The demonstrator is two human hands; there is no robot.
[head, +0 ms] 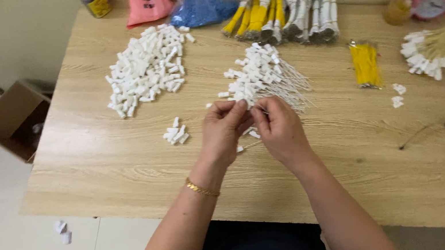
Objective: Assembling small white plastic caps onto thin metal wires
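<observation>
Two hands pinch one small white piece at the table's middle.

The left hand (224,126) and right hand (278,126) meet, fingers closed on a tiny white cap (245,103) — it sits just at the near edge of the wired pile (265,75). A few loose caps (175,133) lie to the left, and a big heap (146,69) further back. At the far edge — a clear bag (202,3) full of blue bits, a pink bag (146,1), a jar (93,0). On the floor, a brown box (16,119), open; I cannot tell what is inside.
</observation>
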